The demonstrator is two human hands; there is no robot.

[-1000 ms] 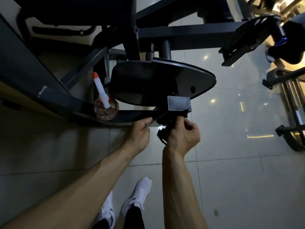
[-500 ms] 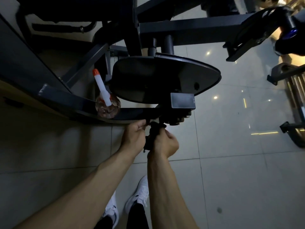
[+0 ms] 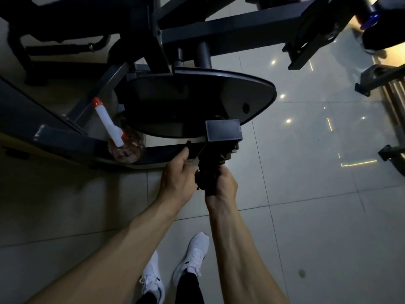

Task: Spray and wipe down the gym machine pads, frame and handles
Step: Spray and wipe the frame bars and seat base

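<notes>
Gripping dark cloth (image 3: 206,174) near seat pad (image 3: 192,104), right fingers (image 3: 225,173); left fingers (image 3: 183,157) curled, hold unclear; spray bottle (image 3: 109,126) beside.

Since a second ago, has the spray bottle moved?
No. The spray bottle stays propped against the machine's frame rail, left of the seat pad.

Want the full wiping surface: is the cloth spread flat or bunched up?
Bunched: the dark cloth is a wad gripped in the right hand.

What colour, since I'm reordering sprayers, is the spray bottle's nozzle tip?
The nozzle tip is orange-red, above a white spray head; head view shows it.
</notes>
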